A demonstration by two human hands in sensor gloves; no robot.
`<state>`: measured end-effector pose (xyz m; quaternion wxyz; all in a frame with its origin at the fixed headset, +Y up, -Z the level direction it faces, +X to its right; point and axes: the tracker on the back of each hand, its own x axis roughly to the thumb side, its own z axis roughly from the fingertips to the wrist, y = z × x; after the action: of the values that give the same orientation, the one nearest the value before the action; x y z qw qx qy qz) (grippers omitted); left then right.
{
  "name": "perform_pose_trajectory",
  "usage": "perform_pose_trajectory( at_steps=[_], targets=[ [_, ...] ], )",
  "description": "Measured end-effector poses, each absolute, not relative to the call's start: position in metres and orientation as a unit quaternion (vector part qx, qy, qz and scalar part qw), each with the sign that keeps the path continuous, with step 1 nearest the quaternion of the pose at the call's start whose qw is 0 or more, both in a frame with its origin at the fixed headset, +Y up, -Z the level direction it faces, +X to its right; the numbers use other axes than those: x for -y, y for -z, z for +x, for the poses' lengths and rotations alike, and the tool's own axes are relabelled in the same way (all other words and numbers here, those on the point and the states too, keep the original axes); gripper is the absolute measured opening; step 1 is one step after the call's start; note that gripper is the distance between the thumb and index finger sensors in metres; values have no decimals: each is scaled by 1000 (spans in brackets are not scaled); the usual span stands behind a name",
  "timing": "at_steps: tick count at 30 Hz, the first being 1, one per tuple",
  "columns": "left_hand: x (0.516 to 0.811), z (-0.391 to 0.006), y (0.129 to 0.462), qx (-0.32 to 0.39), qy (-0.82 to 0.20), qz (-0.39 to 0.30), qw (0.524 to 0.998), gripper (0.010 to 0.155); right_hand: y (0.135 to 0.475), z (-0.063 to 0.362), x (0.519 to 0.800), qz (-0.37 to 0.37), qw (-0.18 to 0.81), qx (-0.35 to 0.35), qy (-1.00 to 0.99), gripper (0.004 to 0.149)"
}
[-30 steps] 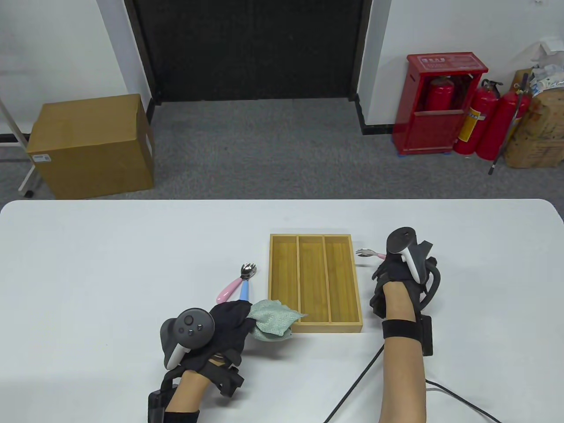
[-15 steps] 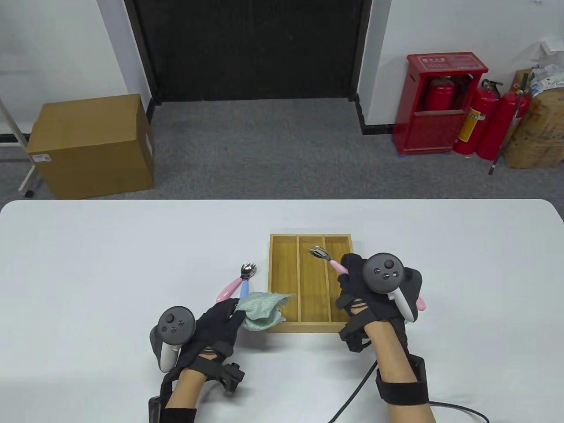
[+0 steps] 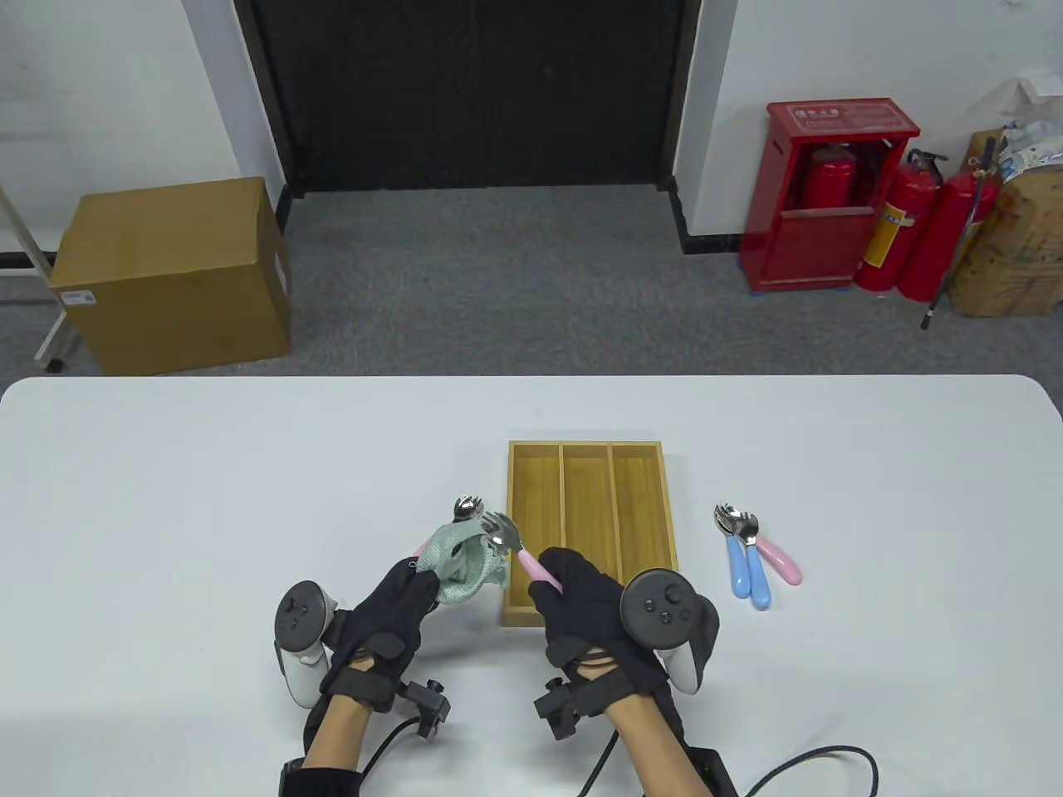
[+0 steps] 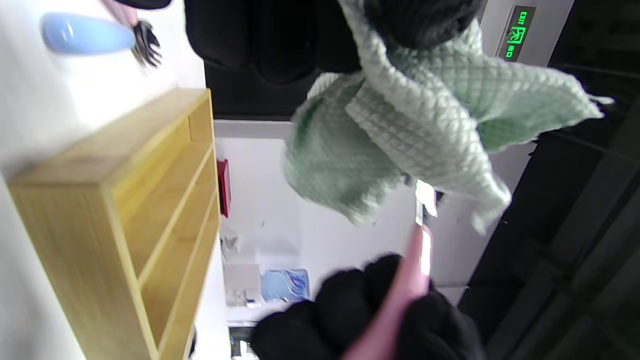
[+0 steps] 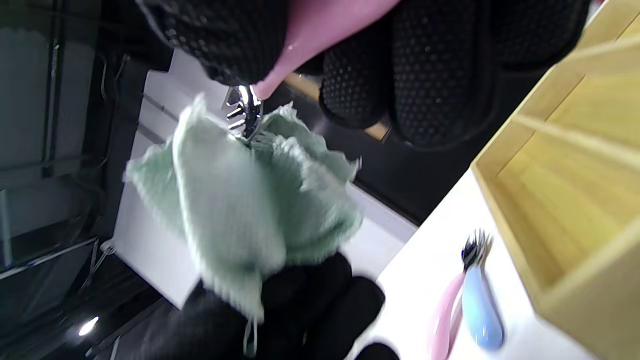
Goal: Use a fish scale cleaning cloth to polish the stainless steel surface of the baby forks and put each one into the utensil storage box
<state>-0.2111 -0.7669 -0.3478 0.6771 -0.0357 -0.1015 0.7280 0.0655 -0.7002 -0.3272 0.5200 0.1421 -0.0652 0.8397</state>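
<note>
Partly hidden by the green cloth (image 3: 462,564) gripped in the left hand (image 3: 390,610), the pink-handled fork (image 3: 515,554) pinched by the right hand (image 3: 594,614) meets it at the box's (image 3: 519,531) 9 o'clock side.

We see our right hand (image 5: 410,65) gripping a pink-handled baby fork (image 5: 280,60) from above, its steel tines touching the bunched green cleaning cloth (image 5: 240,200). Our left hand (image 5: 300,310), gloved in black, holds that cloth from below. At right stands the wooden storage box (image 5: 575,200), its dividers visible. On the white table (image 5: 420,285) just beside the box lie two forks, one pink-handled (image 5: 442,315), one blue-handled (image 5: 480,310).
</note>
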Motion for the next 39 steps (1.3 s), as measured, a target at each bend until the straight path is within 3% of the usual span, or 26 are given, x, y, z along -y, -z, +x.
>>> perform_pose_trajectory(
  at_steps=[9, 14, 17, 19, 23, 30, 39],
  targets=[
    [770, -197, 349, 156, -747, -66, 642, 49, 320, 49, 717, 177, 540, 42, -822, 46],
    [770, -194, 347, 183, -782, -76, 591, 65, 316, 52, 719, 199, 552, 39, -809, 46],
    [768, -194, 347, 178, -756, -67, 626, 59, 313, 51, 718, 209, 551, 44, -806, 46],
    [765, -194, 347, 172, -736, -57, 653, 65, 311, 50, 717, 215, 552, 52, -804, 46],
    [760, -191, 345, 174, -747, -52, 639, 73, 310, 46, 717, 227, 539, 49, -810, 47],
    [741, -182, 340, 190, -750, -21, 633, 61, 310, 43, 718, 230, 526, 52, -817, 47],
    [746, -183, 343, 157, -731, -15, 664, 55, 311, 37, 723, 247, 501, 47, -828, 48]
  ],
)
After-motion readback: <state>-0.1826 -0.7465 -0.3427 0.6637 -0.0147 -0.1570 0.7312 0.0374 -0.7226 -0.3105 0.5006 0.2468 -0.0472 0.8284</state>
